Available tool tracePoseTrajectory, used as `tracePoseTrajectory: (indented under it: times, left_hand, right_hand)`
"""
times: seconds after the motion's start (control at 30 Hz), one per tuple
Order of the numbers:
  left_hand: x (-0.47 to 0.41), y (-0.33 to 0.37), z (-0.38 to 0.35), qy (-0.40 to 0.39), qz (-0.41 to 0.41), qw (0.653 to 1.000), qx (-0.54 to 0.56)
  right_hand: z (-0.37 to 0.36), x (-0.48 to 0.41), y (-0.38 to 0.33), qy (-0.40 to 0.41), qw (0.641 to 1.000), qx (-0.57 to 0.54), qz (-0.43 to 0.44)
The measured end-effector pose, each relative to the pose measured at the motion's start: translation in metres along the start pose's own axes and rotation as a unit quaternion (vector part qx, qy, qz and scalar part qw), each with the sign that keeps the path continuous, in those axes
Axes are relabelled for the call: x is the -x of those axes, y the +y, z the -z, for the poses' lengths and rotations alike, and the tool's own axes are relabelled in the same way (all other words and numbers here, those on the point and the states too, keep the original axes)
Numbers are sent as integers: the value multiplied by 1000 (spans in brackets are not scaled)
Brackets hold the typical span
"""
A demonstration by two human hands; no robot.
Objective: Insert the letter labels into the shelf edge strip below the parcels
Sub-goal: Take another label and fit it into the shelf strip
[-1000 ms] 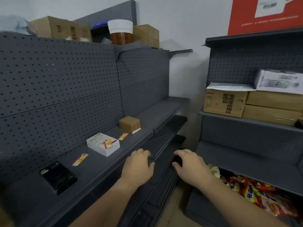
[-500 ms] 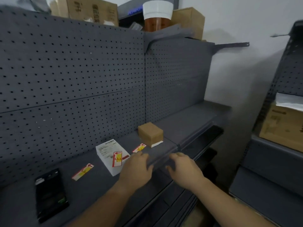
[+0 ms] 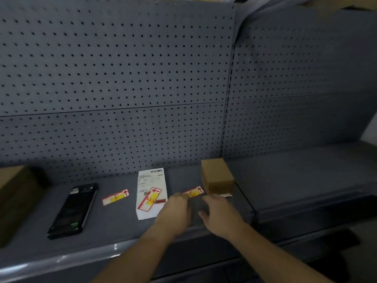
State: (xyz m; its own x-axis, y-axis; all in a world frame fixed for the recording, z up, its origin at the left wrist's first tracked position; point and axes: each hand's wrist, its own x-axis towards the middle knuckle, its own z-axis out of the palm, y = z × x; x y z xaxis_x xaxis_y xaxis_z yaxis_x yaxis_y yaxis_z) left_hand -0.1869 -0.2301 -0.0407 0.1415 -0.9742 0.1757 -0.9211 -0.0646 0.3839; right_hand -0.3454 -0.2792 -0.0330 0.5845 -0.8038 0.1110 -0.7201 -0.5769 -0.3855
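Three red-and-yellow letter labels lie on the grey shelf (image 3: 114,227). One label (image 3: 115,197) rests between a phone and a white parcel (image 3: 151,180). A second label (image 3: 150,199) lies on top of that white parcel. The third label (image 3: 193,192) sits in front of a small brown box (image 3: 216,175). My left hand (image 3: 175,213) hovers just below the third label, fingers apart and empty. My right hand (image 3: 219,213) is beside it, fingers spread, holding nothing. The shelf edge strip (image 3: 81,257) runs along the front of the shelf below my forearms.
A black phone (image 3: 73,209) lies at the left of the shelf. A brown carton (image 3: 14,199) stands at the far left edge. A grey pegboard wall (image 3: 122,78) backs the shelf. A second shelf section (image 3: 306,180) continues to the right.
The view has swung left and closer to the shelf. Both hands rose from below the shelf edge to just over the shelf surface near the label by the brown box.
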Motion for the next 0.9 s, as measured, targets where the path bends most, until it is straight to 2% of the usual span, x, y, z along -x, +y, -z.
tracePoseTrajectory:
  times: [0.17,0.3,0.4,0.57,0.77,0.9]
  left_hand:
    - [-37,5,-21,-22,78,996,-35]
    - [-49,0,-37,-70,107,987,-92]
    - [-47,-2,-47,-76,116,983,-117]
    - [-48,-1,-42,-64,162,982,-78]
    - [-30,0,-34,-110,123,980,-111]
    - [-19,-6,-31,-126,101,981,-109]
  right_hand:
    - [-6,-21,24,1,999,-38,9]
    - [-12,-27,36,-2,998,-61,13]
    - [-14,-27,45,5,997,-73,14]
    - [-16,-26,53,8,997,-78,21]
    - [-19,-28,49,24,996,-76,27]
    - [-25,-30,45,-5,998,-39,39]
